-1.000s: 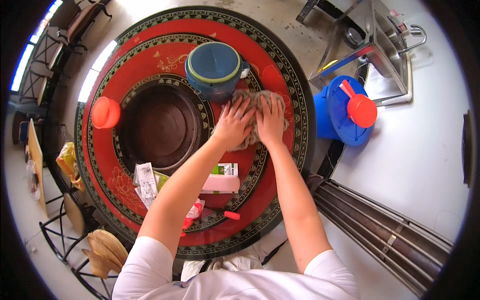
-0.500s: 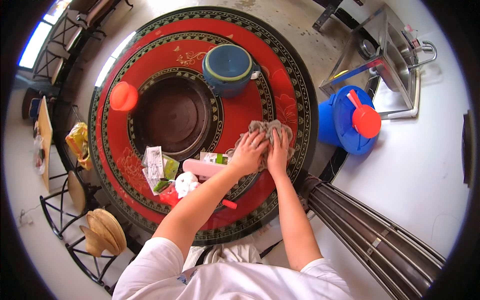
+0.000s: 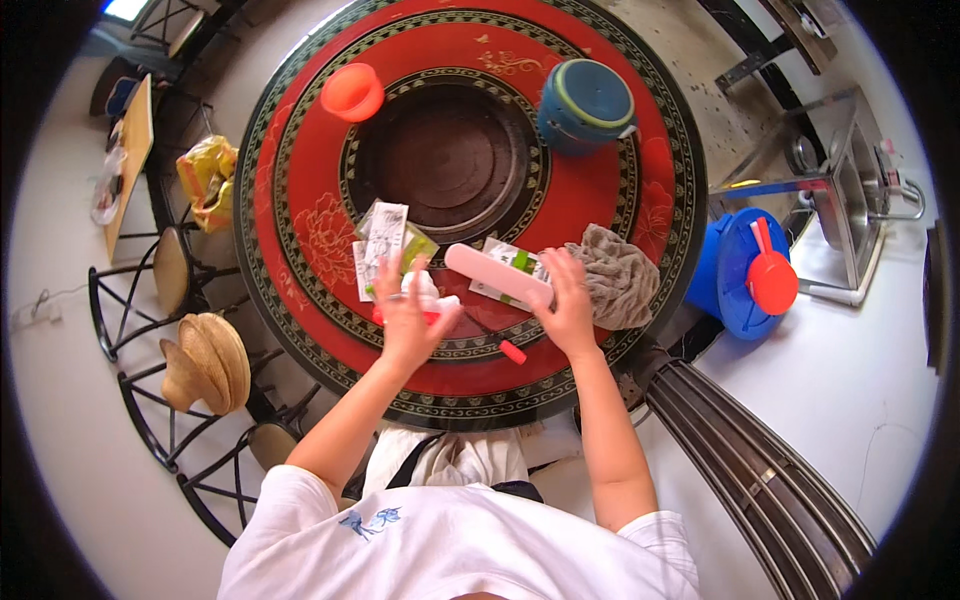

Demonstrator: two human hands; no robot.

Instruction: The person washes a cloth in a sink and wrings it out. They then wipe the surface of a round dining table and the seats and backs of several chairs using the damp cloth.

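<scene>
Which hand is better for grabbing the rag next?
Probably the right hand: it's right beside the rag. The left hand is farther off, with the pink case in between.

Left hand [image 3: 407,328] and right hand [image 3: 568,312] have come off the grey-brown cloth [image 3: 618,278] and separated.

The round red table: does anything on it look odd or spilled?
No spill shows. The brown cloth lies crumpled beside the right hand, and the pink case sits slantwise over a white packet, so that part looks untidy.
</scene>
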